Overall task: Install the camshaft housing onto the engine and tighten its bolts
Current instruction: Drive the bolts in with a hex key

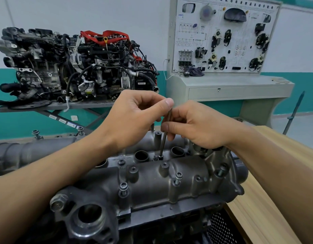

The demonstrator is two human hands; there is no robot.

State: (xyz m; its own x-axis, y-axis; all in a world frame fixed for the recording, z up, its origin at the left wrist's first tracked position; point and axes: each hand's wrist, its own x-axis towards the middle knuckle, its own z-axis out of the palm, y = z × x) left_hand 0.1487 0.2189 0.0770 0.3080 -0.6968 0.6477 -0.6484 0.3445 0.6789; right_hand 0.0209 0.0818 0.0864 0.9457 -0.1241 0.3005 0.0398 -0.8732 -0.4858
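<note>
Two hands on one slim metal shaft, above the camshaft housing.

Nearest the camera, the grey camshaft housing [152, 189] lies on the engine [152, 221], beside a wooden bench [268, 199] on its right. Two bolts [123, 188] along the housing's near edge stand proud of their bosses, with the shanks showing. Further in, the slim metal shaft [164, 138] stands almost upright, its lower tip seated on a fastener [160, 157] between two round openings in the top of the housing. The right hand [199, 127] pinches the shaft at mid-height between thumb and curled fingers. The left hand [134, 118] pinches its upper end, thumb tip uppermost. Beyond the hands, a second engine [78, 67] with red parts sits on a metal stand. A training board [222, 36] of car components stands against the wall at the right.
</note>
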